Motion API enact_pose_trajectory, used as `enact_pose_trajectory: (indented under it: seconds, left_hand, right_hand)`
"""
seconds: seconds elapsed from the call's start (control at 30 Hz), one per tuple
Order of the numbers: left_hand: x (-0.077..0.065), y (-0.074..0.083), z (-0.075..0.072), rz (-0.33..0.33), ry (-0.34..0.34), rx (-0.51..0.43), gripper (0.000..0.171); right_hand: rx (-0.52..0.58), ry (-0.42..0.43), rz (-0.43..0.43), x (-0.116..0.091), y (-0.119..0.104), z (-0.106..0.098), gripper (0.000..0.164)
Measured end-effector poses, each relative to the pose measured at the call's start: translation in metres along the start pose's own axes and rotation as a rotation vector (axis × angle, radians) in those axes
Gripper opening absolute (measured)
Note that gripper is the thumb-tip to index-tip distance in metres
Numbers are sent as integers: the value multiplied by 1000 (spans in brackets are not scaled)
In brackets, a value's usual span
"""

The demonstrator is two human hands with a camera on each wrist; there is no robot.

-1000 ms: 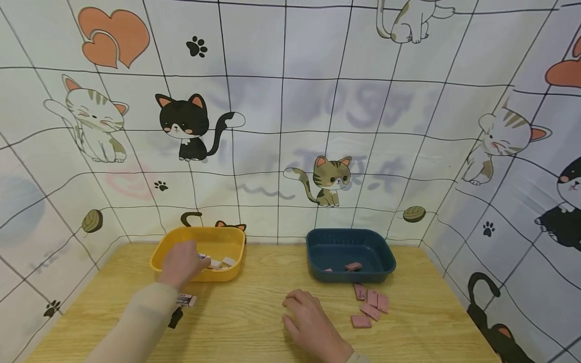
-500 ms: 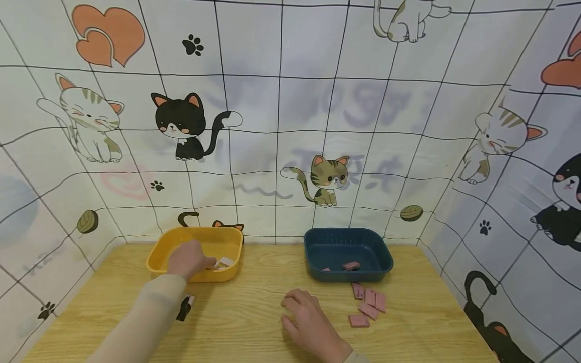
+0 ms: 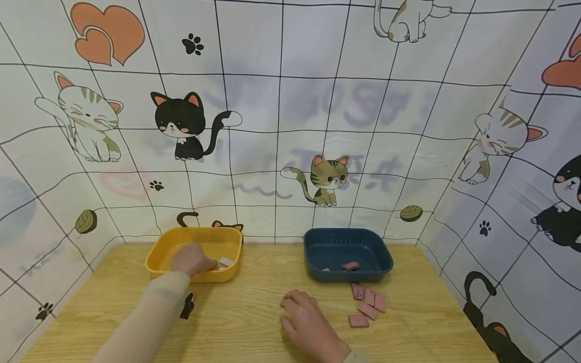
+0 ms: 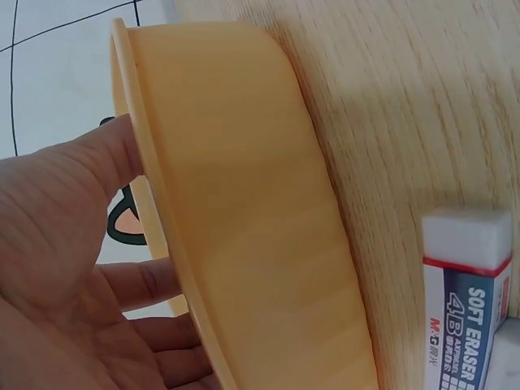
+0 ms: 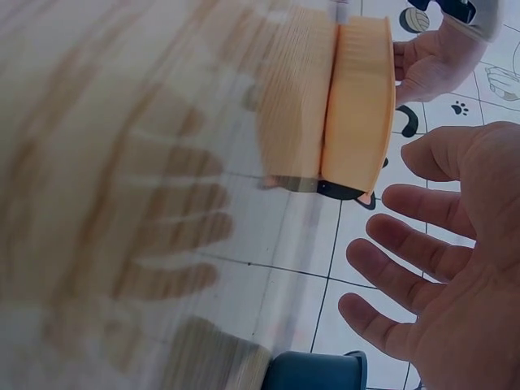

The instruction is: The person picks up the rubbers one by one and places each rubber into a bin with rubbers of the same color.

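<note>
While the left hand (image 3: 191,258) is hanging inside the yellow tray (image 3: 218,276), the head view is showing a white block (image 3: 226,261) and some paler bits lying in that tray, just beside the fingertips. Whether the left fingers are grasping anything cannot be told. The blue tray (image 3: 349,277) is standing well apart to the right, holding one pink block (image 3: 351,265) and the edge of another. Five loose pink blocks (image 3: 369,298) are lying in front of it on the wooden table (image 3: 254,312). To their left, the right hand (image 3: 313,323) is hovering with bent, relaxed fingers. Behind everything, a white sheet (image 3: 254,101) is carrying printed lines, cats, hearts and paw prints.

Seen from the left wrist, the thumb and fingers are disappearing behind the yellow rim, their tips hidden. An eraser (image 4: 463,296) marked SOFT ERASER 4B is lying on the table just outside that tray, a detail the head view is not giving.

From the right wrist, all five right fingers are spreading apart, released, and the glossy tabletop is mirroring them. Only part of the blue tray is showing, at the bottom edge.
</note>
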State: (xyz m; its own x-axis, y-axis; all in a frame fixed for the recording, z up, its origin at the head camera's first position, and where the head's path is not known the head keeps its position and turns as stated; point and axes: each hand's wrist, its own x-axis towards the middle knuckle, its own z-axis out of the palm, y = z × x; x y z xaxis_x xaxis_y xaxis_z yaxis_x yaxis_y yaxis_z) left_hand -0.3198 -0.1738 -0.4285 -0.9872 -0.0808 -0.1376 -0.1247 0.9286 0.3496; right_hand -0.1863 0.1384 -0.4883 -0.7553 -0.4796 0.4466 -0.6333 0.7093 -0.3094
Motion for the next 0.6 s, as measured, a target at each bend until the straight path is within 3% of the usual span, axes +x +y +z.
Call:
enact_pose_trajectory:
  seconds: [0.6]
  left_hand:
    - [13, 1, 9, 90, 75, -95, 31]
  right_hand:
    - [-10, -31, 44, -2, 5, 2, 12]
